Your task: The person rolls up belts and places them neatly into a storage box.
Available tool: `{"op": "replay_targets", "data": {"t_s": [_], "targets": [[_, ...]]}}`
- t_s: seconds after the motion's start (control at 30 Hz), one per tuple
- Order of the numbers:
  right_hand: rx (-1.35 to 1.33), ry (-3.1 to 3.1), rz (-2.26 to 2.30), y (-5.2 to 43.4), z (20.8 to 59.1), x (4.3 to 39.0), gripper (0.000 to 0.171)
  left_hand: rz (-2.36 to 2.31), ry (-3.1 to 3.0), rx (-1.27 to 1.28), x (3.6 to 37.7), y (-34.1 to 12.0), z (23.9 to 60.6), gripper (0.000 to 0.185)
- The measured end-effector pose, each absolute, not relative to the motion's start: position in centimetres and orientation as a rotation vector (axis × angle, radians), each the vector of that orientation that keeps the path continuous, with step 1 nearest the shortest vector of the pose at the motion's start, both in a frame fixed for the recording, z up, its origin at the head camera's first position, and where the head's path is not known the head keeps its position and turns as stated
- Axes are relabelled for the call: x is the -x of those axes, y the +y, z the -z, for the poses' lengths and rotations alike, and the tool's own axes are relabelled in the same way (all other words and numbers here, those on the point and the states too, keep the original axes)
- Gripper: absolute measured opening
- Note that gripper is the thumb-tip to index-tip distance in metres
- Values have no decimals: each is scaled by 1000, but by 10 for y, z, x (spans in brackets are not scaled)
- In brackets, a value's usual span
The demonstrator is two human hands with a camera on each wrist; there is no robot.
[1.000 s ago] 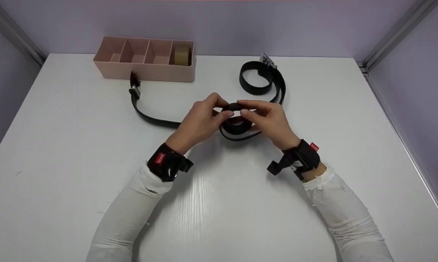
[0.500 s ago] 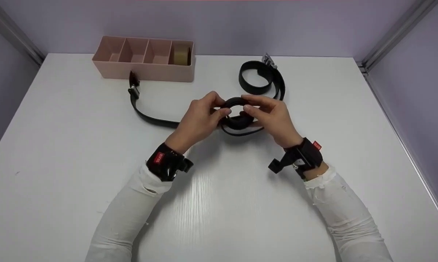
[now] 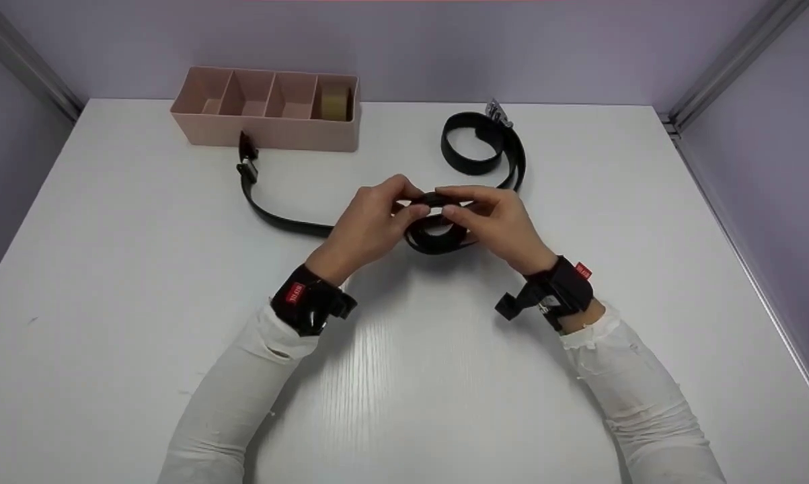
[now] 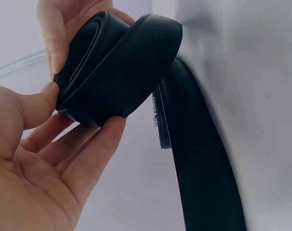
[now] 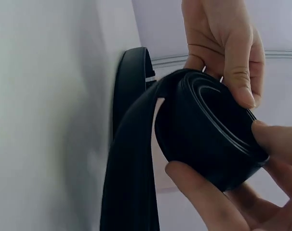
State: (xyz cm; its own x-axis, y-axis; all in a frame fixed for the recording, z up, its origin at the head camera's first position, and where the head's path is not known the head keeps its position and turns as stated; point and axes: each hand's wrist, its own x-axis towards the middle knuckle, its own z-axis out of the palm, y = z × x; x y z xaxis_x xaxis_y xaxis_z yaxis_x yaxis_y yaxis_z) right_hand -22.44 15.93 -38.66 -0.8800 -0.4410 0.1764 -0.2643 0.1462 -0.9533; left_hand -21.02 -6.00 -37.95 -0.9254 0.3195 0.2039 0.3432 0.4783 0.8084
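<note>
A black belt is partly rolled into a tight coil (image 3: 436,228) at the table's centre. My left hand (image 3: 372,222) pinches the coil's left side and my right hand (image 3: 493,218) pinches its right side, fingertips meeting over the top. The unrolled tail (image 3: 276,215) runs left along the table to its buckle end (image 3: 247,161) near the pink box. In the left wrist view the coil (image 4: 117,67) sits between thumb and fingers, and the tail (image 4: 204,168) hangs off it. In the right wrist view the coil (image 5: 208,130) is gripped the same way.
A pink divided box (image 3: 270,107) stands at the back left, with a tan roll (image 3: 335,102) in its right compartment. A second black belt (image 3: 485,144) lies loosely looped at the back right, its metal buckle (image 3: 495,111) by the wall. White tabletop (image 3: 404,376) surrounds the hands.
Both hands keep turning the coil. Half a second ago it was tipped up with its hole showing; now it lies flatter under the fingertips. The tail has shifted slightly.
</note>
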Motion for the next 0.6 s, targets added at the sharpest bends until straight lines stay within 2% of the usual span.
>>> {"op": "replay_targets", "data": {"t_s": [0.3, 0.6], "targets": [[567, 2066, 2155, 157, 391, 227, 36, 1701, -2617, 520, 210, -61, 377, 25], [609, 2087, 2025, 161, 387, 227, 38, 1621, -2609, 568, 211, -62, 379, 18]]}}
